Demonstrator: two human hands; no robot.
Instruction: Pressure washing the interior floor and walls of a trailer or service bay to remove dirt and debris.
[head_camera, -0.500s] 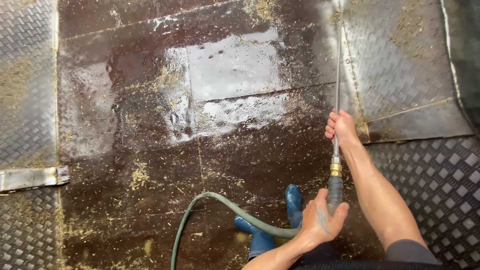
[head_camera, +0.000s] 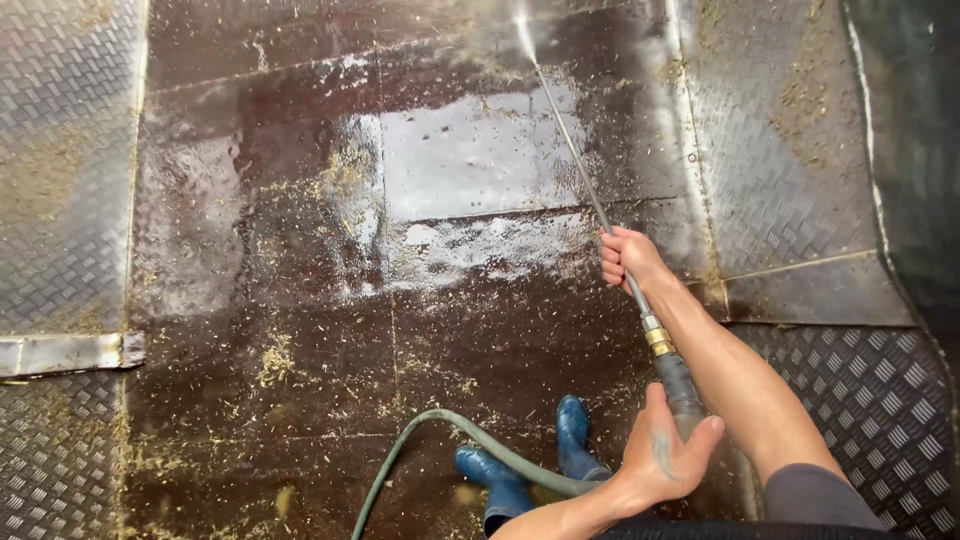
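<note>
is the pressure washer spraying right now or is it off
On. White spray fans from the tip of the lance onto the wet floor. The right hand grips the lance; the left hand holds the handle.

Both hands grip spray lance (head_camera: 590, 195): right hand (head_camera: 628, 258) forward, left hand (head_camera: 665, 455) at handle.

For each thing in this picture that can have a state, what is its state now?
Spray lance: held in both hands, spraying at its tip.
Right hand: closed around the lance shaft.
Left hand: gripping the lance's dark handle.
Green hose: curved on the floor, leading to the handle.
Floor: wet, strewn with straw-like bits.
Blue boots: worn, standing on the wet floor.
</note>
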